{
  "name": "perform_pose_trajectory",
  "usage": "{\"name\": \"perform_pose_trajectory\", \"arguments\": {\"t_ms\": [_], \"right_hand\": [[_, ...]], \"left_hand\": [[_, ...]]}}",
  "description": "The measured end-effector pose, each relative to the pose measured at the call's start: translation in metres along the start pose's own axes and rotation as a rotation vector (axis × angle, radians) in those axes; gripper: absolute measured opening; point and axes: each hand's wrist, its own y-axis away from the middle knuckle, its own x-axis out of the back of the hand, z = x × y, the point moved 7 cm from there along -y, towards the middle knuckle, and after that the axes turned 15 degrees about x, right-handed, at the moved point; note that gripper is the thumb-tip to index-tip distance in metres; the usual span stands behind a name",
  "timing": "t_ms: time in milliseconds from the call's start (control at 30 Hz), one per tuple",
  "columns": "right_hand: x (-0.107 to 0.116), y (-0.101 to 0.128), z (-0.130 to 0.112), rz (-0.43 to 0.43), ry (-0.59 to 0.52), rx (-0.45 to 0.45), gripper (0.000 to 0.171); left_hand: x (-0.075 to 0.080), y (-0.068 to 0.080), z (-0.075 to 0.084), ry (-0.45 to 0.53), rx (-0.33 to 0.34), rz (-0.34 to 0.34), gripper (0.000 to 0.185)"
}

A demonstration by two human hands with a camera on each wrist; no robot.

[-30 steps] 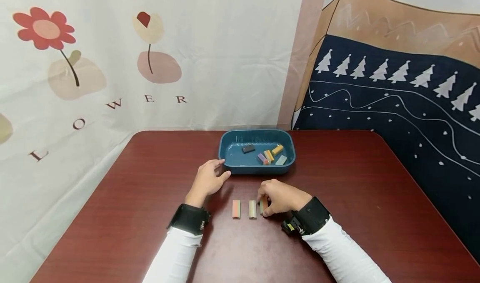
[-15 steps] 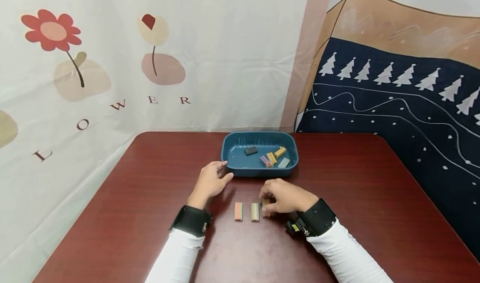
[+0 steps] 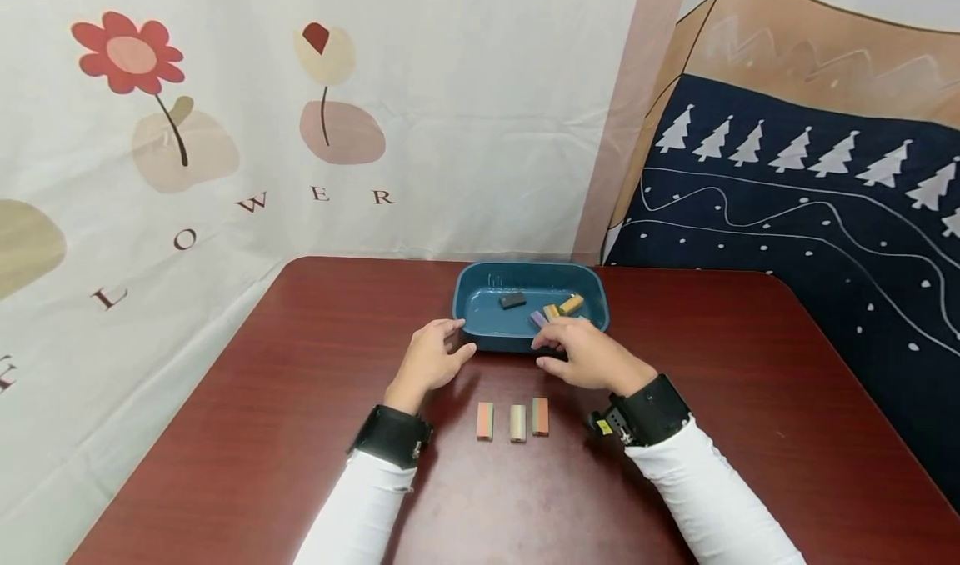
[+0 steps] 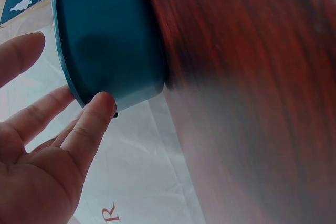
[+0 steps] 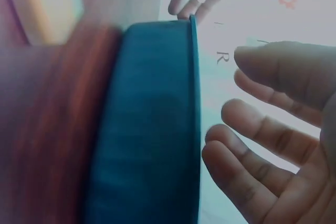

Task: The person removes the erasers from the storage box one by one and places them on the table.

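Note:
My left hand (image 3: 429, 361) is at the near left corner of a blue tray (image 3: 487, 322), its fingers at the rim and loosely spread. Over the tray's near edge hovers my right hand (image 3: 596, 357), fingers slightly bent and holding nothing. In the right wrist view, a gap separates the thumb from the fingertips (image 5: 226, 158). Three small blocks stand on the table in front of the tray: an orange-and-green one (image 3: 485, 422), a pale one (image 3: 517, 423) and another orange-and-green one (image 3: 541, 417). Inside the tray lie black (image 3: 512, 300), yellow (image 3: 572, 304), orange (image 3: 552, 312) and purple (image 3: 537, 319) blocks, the last partly hidden by my right hand.
The reddish-brown table (image 3: 360, 315) reaches back to a white curtain (image 3: 465, 132) printed with flowers. A dark blue cloth with white trees (image 3: 787, 215) hangs behind its right side. The tray stands near the table's far edge.
My right hand has let go of the rightmost orange-and-green block and moved up and away to the tray. The left hand has stayed at the tray corner. The head view has shifted slightly.

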Motion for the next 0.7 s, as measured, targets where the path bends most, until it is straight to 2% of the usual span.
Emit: {"name": "perform_pose_trajectory", "arguments": {"t_ms": [167, 300, 500, 700], "right_hand": [[0.016, -0.018, 0.012, 0.014, 0.063, 0.009, 0.017], [0.025, -0.036, 0.023, -0.010, 0.084, -0.001, 0.018], [0.034, -0.059, 0.042, -0.090, 0.086, -0.027, 0.022], [0.027, -0.083, 0.062, -0.213, 0.078, -0.043, 0.023]], "left_hand": [[-0.001, -0.001, 0.001, 0.005, -0.001, 0.007, 0.051], [-0.002, 0.000, 0.001, -0.005, 0.000, 0.016, 0.051], [-0.005, 0.002, 0.004, 0.004, -0.022, 0.002, 0.051], [-0.001, 0.003, 0.005, -0.031, -0.043, 0.040, 0.049]]}}
